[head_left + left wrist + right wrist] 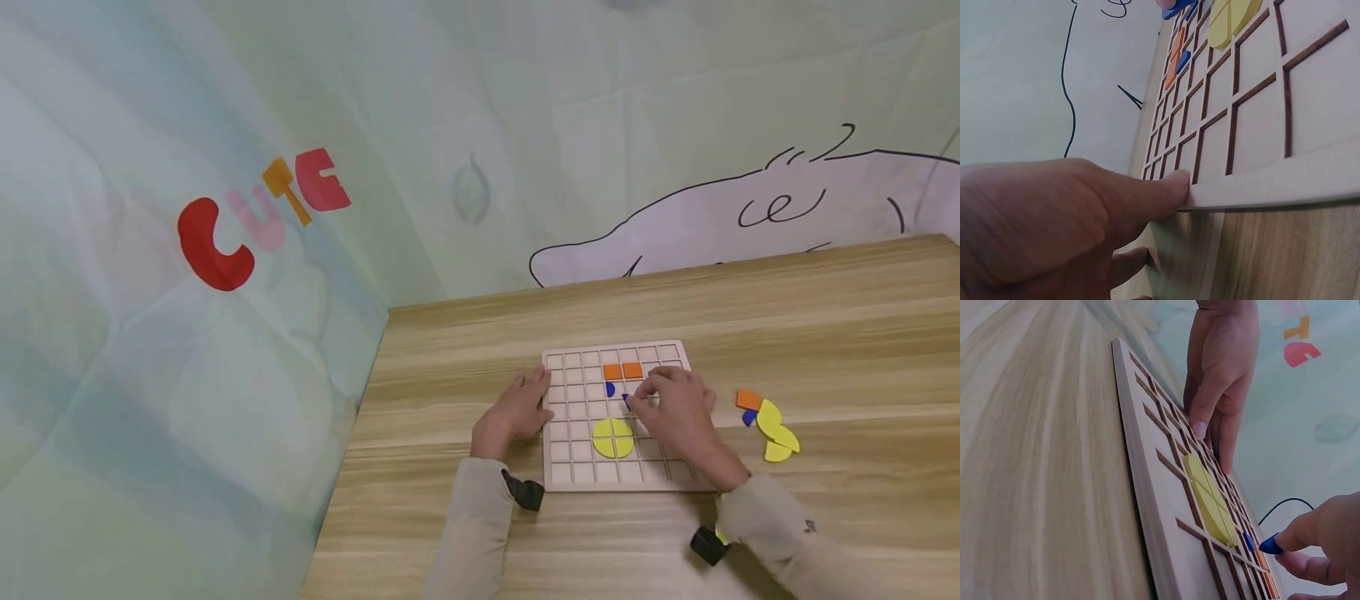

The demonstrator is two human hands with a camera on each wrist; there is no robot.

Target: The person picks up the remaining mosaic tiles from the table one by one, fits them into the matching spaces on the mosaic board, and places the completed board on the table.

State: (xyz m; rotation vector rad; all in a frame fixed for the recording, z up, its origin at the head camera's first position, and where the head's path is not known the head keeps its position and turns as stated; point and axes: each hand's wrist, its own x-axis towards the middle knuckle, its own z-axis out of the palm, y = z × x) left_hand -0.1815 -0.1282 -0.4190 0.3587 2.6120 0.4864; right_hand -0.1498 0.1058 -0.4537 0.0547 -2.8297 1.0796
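Observation:
A pale wooden grid board (557,473) lies on the table. My left hand (513,415) rests at its left edge, thumb and fingertips touching the rim, as the left wrist view also shows. Over the upper middle of the grid, my right hand (678,412) pinches a small blue piece (1270,544) with a curved side between thumb and fingers. Just left of that piece lies another blue piece (611,389) in a cell. Above it sit two orange squares (622,371) side by side. Lower down, several yellow quarter pieces (612,438) form a circle.
Right of the board, a loose group holds an orange piece (748,400), a blue piece (749,417) and several yellow pieces (778,452). Printed cloth walls (465,250) stand along the back and left of the wooden table (442,350).

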